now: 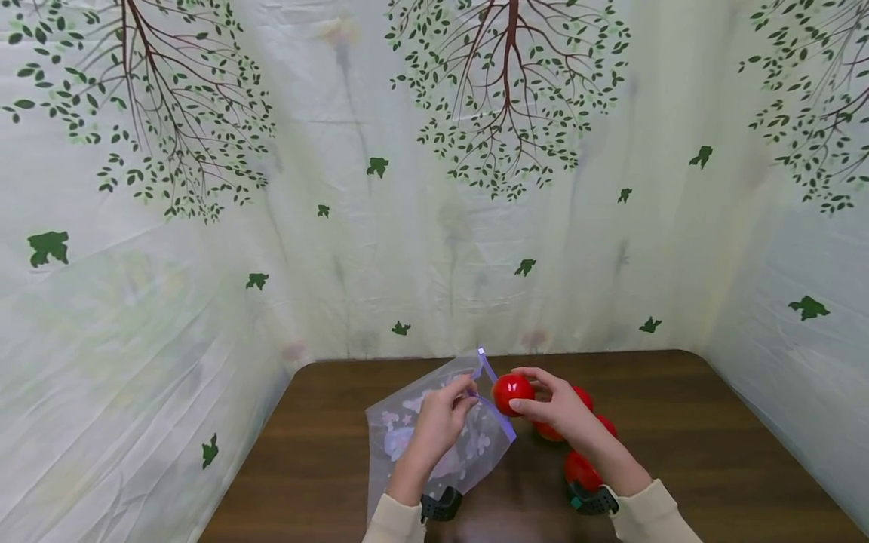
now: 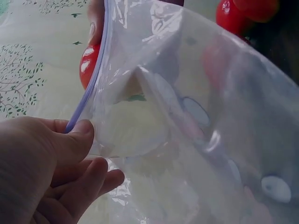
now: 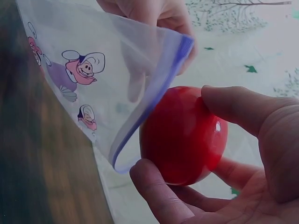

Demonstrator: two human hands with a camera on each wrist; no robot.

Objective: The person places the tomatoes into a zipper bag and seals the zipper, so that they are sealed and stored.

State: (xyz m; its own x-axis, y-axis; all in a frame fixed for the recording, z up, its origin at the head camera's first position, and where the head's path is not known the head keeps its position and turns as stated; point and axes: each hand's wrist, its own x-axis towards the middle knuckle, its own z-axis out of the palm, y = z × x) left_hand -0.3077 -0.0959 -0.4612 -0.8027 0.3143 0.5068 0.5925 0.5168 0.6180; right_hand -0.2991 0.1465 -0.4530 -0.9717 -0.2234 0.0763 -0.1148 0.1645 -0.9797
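My left hand (image 1: 440,426) pinches the purple zip edge of a clear zip bag (image 1: 390,418) printed with cartoon figures. The bag's mouth stands partly open, as the left wrist view shows around the purple zip strip (image 2: 99,70). Between the thumb and fingers of my right hand (image 1: 558,407) is a shiny red tomato (image 3: 184,135), held right at the bag's mouth. In the right wrist view, the zip edge overlaps the tomato's left side. More red tomatoes (image 1: 581,471) lie on the table beneath and beside my right forearm, partly hidden by it.
The brown wooden table (image 1: 305,467) reaches back to a pale curtain (image 1: 434,286) printed with trees and leaves. The same cloth hangs at the left and right. Both wrists wear dark bands (image 1: 441,504).
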